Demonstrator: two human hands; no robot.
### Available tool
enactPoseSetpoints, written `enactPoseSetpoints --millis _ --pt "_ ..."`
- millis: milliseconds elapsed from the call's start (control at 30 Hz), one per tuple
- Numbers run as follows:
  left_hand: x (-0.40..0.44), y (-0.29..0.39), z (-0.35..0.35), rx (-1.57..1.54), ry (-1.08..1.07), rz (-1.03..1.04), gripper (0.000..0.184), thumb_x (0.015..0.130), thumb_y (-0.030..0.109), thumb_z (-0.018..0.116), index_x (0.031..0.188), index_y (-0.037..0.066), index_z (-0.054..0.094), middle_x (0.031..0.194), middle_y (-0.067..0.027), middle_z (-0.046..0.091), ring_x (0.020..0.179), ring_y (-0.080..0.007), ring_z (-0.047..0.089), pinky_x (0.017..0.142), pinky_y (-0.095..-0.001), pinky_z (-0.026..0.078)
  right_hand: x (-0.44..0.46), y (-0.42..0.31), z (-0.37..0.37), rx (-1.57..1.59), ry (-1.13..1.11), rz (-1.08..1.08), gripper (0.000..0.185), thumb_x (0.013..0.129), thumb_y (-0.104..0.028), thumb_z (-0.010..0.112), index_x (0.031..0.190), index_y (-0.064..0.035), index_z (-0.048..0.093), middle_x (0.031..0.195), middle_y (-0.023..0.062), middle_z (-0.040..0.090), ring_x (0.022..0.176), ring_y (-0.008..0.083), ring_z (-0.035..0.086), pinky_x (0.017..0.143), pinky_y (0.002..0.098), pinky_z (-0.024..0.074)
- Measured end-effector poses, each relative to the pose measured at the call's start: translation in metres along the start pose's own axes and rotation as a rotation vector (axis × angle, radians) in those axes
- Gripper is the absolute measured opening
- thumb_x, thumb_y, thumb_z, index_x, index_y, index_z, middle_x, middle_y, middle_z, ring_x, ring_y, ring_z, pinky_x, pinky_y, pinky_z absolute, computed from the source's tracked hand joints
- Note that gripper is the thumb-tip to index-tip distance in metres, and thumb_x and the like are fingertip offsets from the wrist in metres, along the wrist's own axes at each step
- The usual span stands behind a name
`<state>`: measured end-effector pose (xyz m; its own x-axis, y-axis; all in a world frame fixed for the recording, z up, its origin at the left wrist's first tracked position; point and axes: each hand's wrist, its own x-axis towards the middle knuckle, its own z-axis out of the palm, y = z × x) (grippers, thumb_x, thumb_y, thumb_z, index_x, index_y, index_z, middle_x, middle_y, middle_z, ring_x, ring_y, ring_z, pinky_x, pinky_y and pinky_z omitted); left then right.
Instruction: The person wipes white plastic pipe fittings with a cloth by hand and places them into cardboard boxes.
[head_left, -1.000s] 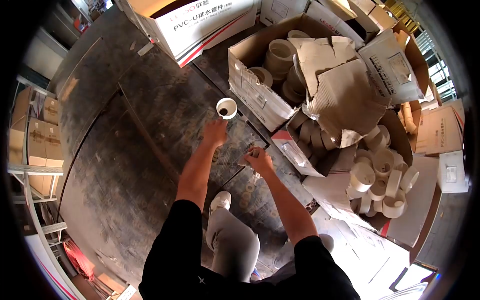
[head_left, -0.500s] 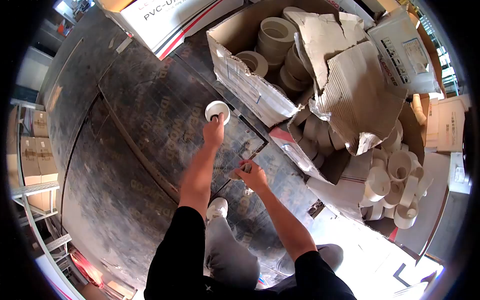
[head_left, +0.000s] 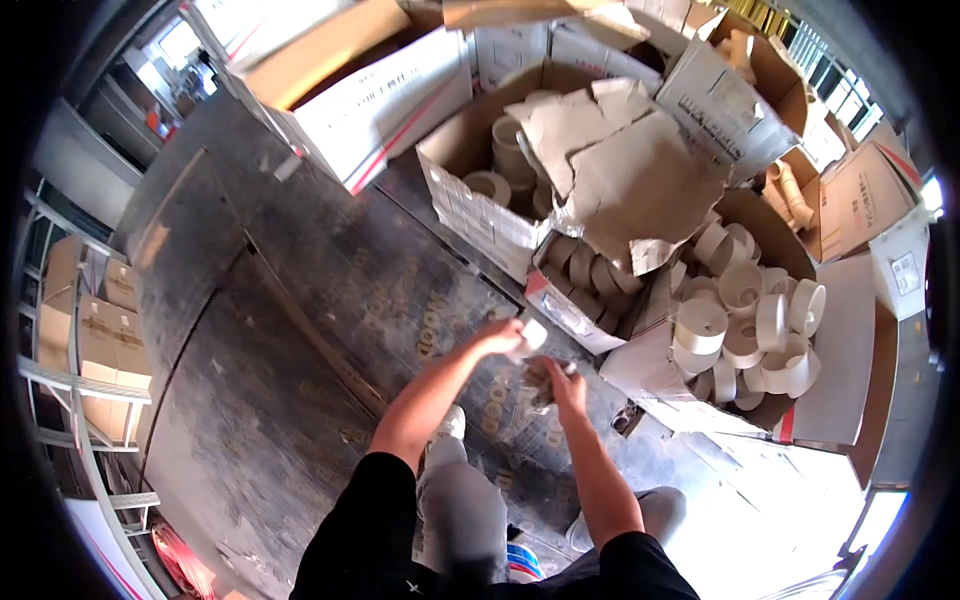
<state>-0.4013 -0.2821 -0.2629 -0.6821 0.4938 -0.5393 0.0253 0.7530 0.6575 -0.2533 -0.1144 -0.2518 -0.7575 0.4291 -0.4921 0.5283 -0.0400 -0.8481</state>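
Note:
My left hand [head_left: 500, 338] is closed on a small white plastic pipe fitting [head_left: 534, 335], blurred by motion. Just below and to the right of it, my right hand [head_left: 570, 390] grips a crumpled greyish rag [head_left: 539, 384], its exact kind hard to make out. The two hands are close together above the dark wooden floor [head_left: 430, 300]. Beyond them stands an open carton [head_left: 650, 385] heaped with white pipe fittings [head_left: 742, 288]. More fittings [head_left: 508, 150] lie in the carton behind, partly hidden under a torn cardboard flap [head_left: 640, 170].
White cartons [head_left: 390, 100] line the far side. An open box with orange-brown fittings [head_left: 790, 195] is at the right. Metal shelving [head_left: 75, 375] holding brown boxes [head_left: 110, 340] stands at the left. A blue-and-white round object [head_left: 523, 562] is between my legs.
My left hand has brought the fitting from over the floor rightward and down, beside the rag. My right hand has shifted right and slightly down. The view has tilted up, showing more cartons.

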Motion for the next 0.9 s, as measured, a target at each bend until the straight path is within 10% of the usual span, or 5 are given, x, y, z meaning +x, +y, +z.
enactPoseSetpoints --millis 200,500,633,733,900 --pt "-0.090 0.142 0.019 -0.073 0.109 0.151 0.029 0.090 0.022 0.058 0.111 0.003 0.064 0.102 -0.0162 0.070 0.092 -0.0259 0.065 0.081 -0.0397 0.050 -0.047 -0.070 -0.093 0.395 -0.038 -0.303 0.038 0.084 -0.015 0.077 0.116 0.0009 0.067 0.101 0.0078 0.072 0.085 0.0145 0.065 0.074 0.0295 0.0524" --pt "-0.170 0.242 0.106 -0.564 0.673 0.285 0.043 0.103 0.033 0.035 0.105 -0.001 0.061 0.099 -0.0251 0.067 0.092 -0.0423 0.065 0.081 -0.0501 0.049 -0.160 -0.126 -0.161 -0.430 0.088 -1.149 0.044 0.078 -0.002 0.069 0.122 0.0034 0.062 0.133 0.0246 0.056 0.128 0.0428 0.050 0.111 0.0488 0.0389" --pt "-0.221 0.261 0.117 -0.615 0.634 0.217 0.062 0.103 0.057 0.032 0.109 0.007 0.069 0.083 -0.0121 0.070 0.076 -0.0249 0.069 0.068 -0.0402 0.056 -0.186 -0.121 -0.183 -0.358 0.019 -1.022 0.042 0.086 -0.007 0.062 0.127 0.0033 0.058 0.133 0.0246 0.057 0.123 0.0414 0.056 0.107 0.0465 0.0425" --pt "-0.236 0.273 0.124 -0.408 0.606 0.191 0.064 0.102 0.058 0.030 0.121 0.010 0.067 0.107 -0.0173 0.072 0.099 -0.0367 0.068 0.084 -0.0457 0.052 -0.157 -0.090 -0.203 -0.001 -0.151 -0.457 0.039 0.098 -0.013 0.050 0.135 -0.0015 0.056 0.134 0.0293 0.054 0.115 0.0366 0.061 0.098 0.0437 0.0483" --pt "-0.228 0.276 0.133 -0.391 0.614 0.277 0.069 0.102 0.060 0.029 0.090 0.005 0.068 0.081 -0.0178 0.070 0.079 -0.0368 0.067 0.071 -0.0467 0.048 -0.155 -0.061 -0.224 -0.345 0.101 -0.541 0.038 0.104 -0.020 0.041 0.130 -0.0006 0.059 0.128 0.0277 0.057 0.107 0.0359 0.061 0.093 0.0415 0.0477"
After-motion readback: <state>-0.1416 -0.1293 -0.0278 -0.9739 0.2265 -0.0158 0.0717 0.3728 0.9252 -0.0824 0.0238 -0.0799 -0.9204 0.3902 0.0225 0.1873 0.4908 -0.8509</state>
